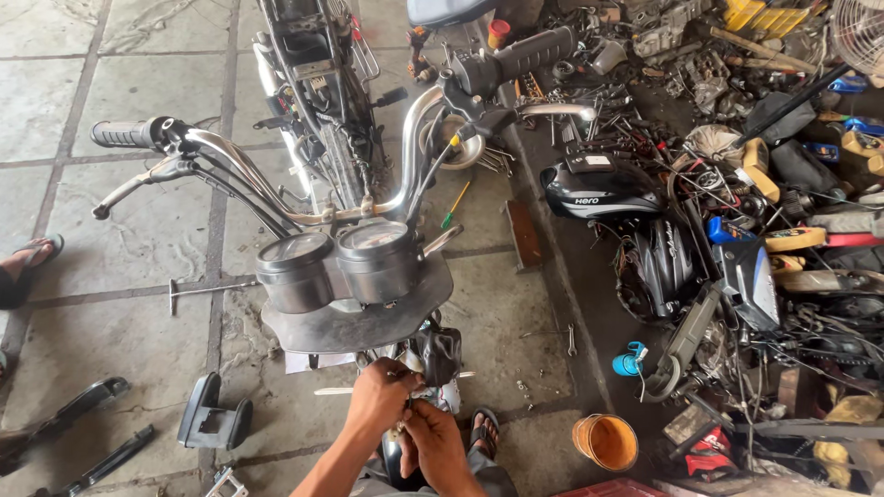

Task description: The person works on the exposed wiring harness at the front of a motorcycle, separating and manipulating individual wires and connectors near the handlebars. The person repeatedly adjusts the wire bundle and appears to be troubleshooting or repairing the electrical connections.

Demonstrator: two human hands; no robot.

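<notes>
Left hand (379,398): lower centre of frame, fingers pinched together on a small part (412,398) under the twin gauges (336,267).
Right hand (431,437): just below, touching it; grip cannot be told.
Handlebar (276,189): upper centre.
Orange bucket (606,442): lower right.

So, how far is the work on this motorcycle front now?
Done: the motorcycle is stripped; a black fuel tank lies on the floor. In hand: left hand and right hand work together on a small part below the twin gauges. Left: loose parts lie around, unmounted.
</notes>
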